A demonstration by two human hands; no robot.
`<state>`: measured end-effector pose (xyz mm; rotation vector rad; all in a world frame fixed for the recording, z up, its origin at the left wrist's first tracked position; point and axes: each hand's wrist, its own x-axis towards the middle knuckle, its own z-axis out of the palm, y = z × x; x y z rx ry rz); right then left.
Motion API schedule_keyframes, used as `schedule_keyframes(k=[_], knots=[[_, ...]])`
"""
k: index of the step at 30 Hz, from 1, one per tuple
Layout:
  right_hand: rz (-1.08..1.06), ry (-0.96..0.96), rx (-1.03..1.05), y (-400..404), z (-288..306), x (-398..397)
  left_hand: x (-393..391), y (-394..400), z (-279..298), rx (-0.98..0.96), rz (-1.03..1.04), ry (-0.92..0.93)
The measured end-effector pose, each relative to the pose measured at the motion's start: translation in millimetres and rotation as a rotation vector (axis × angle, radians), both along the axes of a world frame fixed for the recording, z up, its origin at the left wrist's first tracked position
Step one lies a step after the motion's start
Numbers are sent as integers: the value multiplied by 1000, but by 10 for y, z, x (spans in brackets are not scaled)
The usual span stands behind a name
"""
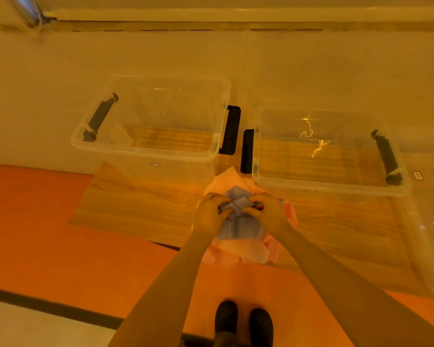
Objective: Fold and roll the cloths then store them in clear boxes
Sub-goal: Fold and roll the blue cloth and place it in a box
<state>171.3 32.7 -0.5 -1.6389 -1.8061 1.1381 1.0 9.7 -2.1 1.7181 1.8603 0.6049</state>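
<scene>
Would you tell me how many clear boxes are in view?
3: left box and right box stand open on the table; a third box is cut off at the right edge.

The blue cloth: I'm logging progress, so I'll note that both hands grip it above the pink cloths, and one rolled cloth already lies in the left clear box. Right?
Not quite. In the head view the left clear box holds no cloth. The rest stands: the left hand and right hand grip the blue cloth above the pink cloths.
</scene>
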Motion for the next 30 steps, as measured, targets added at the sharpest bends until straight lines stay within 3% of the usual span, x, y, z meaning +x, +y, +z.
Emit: schedule_keyframes(k=[10,17,22,30], knots=[[-150,93,14,15,352,-56,-5,138,311,64,-2,-5],[-194,90,70,41,718,-10,71,211,667,118,-75,-152],[-316,172,147,-22,1012,206,288,282,964,155,-149,-242],[-402,151,212,-98,1198,940,1013,384,1296,194,-261,-210]])
